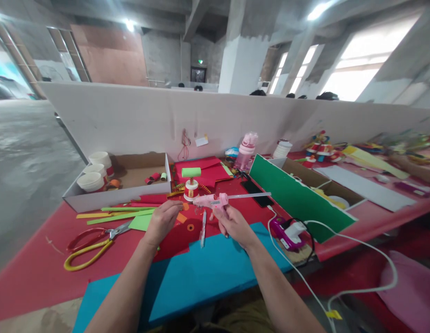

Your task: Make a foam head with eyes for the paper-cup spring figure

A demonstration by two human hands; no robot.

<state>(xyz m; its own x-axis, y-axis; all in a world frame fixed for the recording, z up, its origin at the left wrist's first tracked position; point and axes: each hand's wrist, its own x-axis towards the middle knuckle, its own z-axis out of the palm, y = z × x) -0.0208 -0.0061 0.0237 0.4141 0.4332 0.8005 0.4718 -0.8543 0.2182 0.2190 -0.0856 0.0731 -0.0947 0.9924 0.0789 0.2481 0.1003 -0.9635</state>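
My right hand [234, 225] is wrapped round a pink glue gun [211, 201], whose nozzle points left and whose clear glue stick sticks out to the right. Near the nozzle, my left hand [163, 222] pinches a small orange paper piece [186, 206] at its fingertips. Just behind stands a red and white paper cup [191, 190] with a green paper roll [191, 172] lying across its top. Between my hands are an orange ring [190, 227], an orange scrap [181, 218] and a white pen [203, 229].
Scissors [111, 235] and paper strips [121, 214] lie left, before a box [118, 196] with cups. At right are a green-sided box [291, 199], a phone [257, 193] and a purple power strip [287, 235] with white cables. A pink bottle [245, 152] stands behind.
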